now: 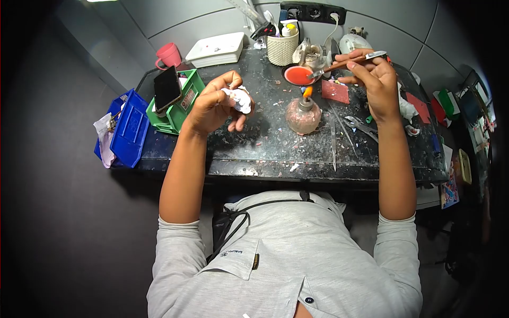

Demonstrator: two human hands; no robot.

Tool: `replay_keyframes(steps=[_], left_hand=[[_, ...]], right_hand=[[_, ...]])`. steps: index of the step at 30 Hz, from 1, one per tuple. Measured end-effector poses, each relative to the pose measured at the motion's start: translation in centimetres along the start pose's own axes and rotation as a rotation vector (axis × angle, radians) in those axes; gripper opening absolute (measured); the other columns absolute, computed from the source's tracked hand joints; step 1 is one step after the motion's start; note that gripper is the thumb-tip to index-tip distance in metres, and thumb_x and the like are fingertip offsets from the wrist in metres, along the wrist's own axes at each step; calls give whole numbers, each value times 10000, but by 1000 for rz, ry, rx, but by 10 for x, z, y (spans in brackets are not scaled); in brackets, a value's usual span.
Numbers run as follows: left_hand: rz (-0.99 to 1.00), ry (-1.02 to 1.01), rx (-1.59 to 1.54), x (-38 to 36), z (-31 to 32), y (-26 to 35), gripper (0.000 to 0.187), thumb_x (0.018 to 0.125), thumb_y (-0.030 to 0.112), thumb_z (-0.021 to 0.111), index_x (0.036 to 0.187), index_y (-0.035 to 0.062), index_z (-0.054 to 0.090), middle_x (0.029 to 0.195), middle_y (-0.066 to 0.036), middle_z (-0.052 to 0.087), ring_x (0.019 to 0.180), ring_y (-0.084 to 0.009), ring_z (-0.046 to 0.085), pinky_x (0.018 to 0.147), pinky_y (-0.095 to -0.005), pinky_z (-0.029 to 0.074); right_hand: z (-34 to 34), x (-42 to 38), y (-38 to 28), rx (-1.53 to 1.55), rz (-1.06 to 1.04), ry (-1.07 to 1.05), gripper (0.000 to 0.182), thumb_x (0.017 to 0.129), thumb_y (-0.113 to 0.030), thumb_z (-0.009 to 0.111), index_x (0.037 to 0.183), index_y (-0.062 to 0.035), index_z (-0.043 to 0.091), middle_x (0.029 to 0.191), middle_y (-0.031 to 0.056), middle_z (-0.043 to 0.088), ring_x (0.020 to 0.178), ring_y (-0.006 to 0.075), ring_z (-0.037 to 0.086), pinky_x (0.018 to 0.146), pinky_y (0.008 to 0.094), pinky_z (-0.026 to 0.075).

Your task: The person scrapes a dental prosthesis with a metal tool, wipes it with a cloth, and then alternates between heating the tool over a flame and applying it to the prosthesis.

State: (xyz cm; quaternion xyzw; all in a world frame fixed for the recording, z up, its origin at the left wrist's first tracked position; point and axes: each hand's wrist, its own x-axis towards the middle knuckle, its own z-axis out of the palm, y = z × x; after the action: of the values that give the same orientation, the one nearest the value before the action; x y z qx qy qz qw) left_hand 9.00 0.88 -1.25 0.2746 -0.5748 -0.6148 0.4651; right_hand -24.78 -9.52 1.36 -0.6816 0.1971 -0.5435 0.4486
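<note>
My left hand (214,103) is raised above the dark worktop (265,148) and grips a small white plaster model (239,99). My right hand (374,74) holds a thin metal spatula with a wooden handle (347,62), its tip reaching over a round dish of red wax (298,75). Between the hands stands a glass spirit lamp (303,114) with a small lit orange flame.
A green bin (183,108) with a phone (167,87) on it and a blue bin (129,129) sit at the left. A pink mug (168,55), a white tray (216,49) and a tool holder (282,47) stand at the back. Metal tools (358,126) lie at the right.
</note>
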Motion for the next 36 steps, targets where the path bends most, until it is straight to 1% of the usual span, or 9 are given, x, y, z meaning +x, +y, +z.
replay_keyframes(steps=[2, 6, 9, 12, 22, 27, 28, 32, 36], left_hand=[[9, 26, -115, 2, 1, -5, 289, 749, 135, 541, 991, 76, 395, 907, -260, 682, 478, -285, 610, 357, -326, 446], [37, -54, -200, 0, 4, -4, 339, 770, 152, 556, 1073, 75, 424, 890, -204, 665, 506, -226, 565, 404, -303, 415], [2, 50, -113, -1, 8, -8, 326, 896, 197, 549, 1182, 77, 447, 907, -159, 645, 604, -206, 586, 507, -309, 468], [-5, 178, 70, 2, 23, -9, 463, 1090, 430, 312, 1335, 58, 435, 1039, -206, 648, 675, -202, 590, 587, -324, 500], [-96, 150, 48, 9, 10, -14, 698, 1013, 642, 221, 1091, -2, 478, 868, -299, 688, 481, -233, 623, 387, -260, 485], [-220, 141, -70, 14, 38, -13, 604, 1058, 532, 334, 1005, -45, 506, 887, -295, 688, 489, -211, 617, 378, -264, 505], [-167, 132, -29, 14, 38, -17, 542, 1082, 422, 354, 1045, -79, 557, 926, -364, 660, 442, -215, 577, 368, -265, 482], [-202, 29, -24, 12, 34, -19, 538, 1082, 416, 359, 1032, -81, 559, 910, -364, 660, 431, -205, 572, 369, -262, 480], [-284, 0, -24, 10, 33, -21, 580, 1093, 419, 319, 980, -88, 579, 742, -318, 672, 310, -217, 521, 259, -254, 367]], right_hand=[[-1, 1, 4, 31, 45, 20, 143, 942, 14, 575, 1076, 56, 600, 1092, 220, 696, 984, 244, 714, 753, 306, 643], [-6, 2, 5, 158, 76, 46, 150, 938, 2, 585, 1075, 61, 596, 1090, 227, 697, 971, 250, 718, 745, 310, 646], [-9, 2, 4, 188, 72, 36, 152, 934, -3, 586, 1072, 59, 598, 1079, 227, 699, 962, 251, 721, 743, 308, 645], [-13, 3, 6, 202, 90, 8, 161, 922, -5, 581, 1068, 58, 602, 1073, 232, 698, 955, 257, 722, 741, 305, 642], [-11, 0, 3, 244, 132, -49, 171, 906, -7, 561, 1055, 59, 613, 1044, 235, 698, 945, 285, 726, 733, 301, 641], [-6, -2, 0, 224, 113, -83, 172, 908, -4, 558, 1056, 66, 612, 1041, 238, 695, 946, 291, 729, 723, 294, 644], [-4, -3, -2, 223, 114, -83, 172, 908, -4, 558, 1056, 66, 612, 1041, 238, 695, 946, 291, 729, 723, 294, 644], [3, -9, -9, 249, 74, -88, 178, 910, -5, 559, 1065, 68, 608, 1041, 239, 694, 946, 291, 728, 718, 291, 645], [17, -17, -18, 241, -3, -123, 187, 912, -10, 563, 1074, 73, 604, 1035, 240, 696, 947, 287, 729, 724, 296, 643]])
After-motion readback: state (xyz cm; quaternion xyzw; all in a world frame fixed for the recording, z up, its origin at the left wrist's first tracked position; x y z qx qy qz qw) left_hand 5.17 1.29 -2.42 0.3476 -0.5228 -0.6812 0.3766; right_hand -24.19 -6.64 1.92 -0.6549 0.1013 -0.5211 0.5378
